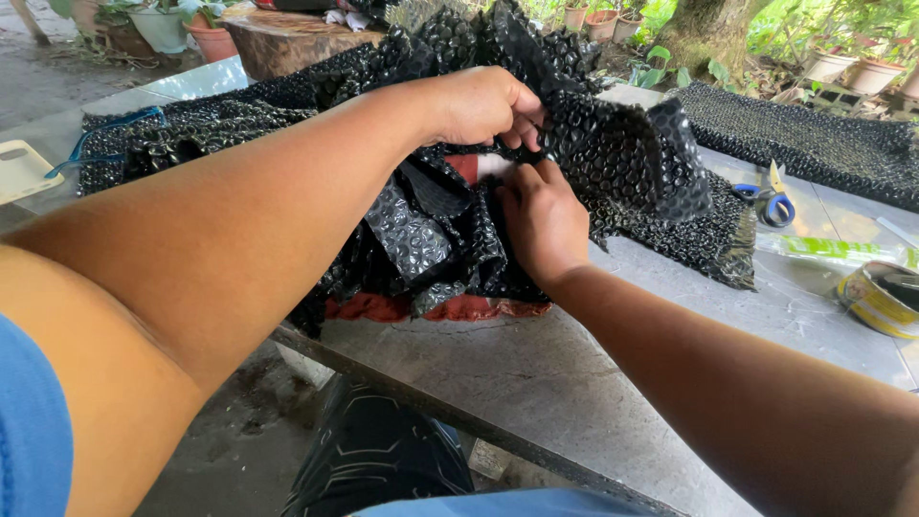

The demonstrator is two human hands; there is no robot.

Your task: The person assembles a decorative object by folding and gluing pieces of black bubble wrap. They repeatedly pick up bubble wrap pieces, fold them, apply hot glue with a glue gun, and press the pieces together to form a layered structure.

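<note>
A big sheet of black bubble wrap (pixel 613 144) is bunched over a reddish-brown object (pixel 383 308) at the near edge of a grey stone table (pixel 536 373). My left hand (pixel 483 103) reaches across from the left and pinches a fold of the wrap at the top of the bundle. Just below it, my right hand (pixel 541 215) grips the wrap too, fingers curled into the folds. A red patch of the object shows between the two hands. Most of the object is hidden under the wrap.
Blue-handled scissors (pixel 771 203) lie to the right, with a green-and-clear packet (pixel 833 251) and a yellow tape roll (pixel 881 299) beyond. More black bubble wrap (pixel 814 139) lies at the back right. A cream board (pixel 21 170) sits far left. Potted plants (pixel 206 33) and a wooden stump (pixel 287 38) stand behind.
</note>
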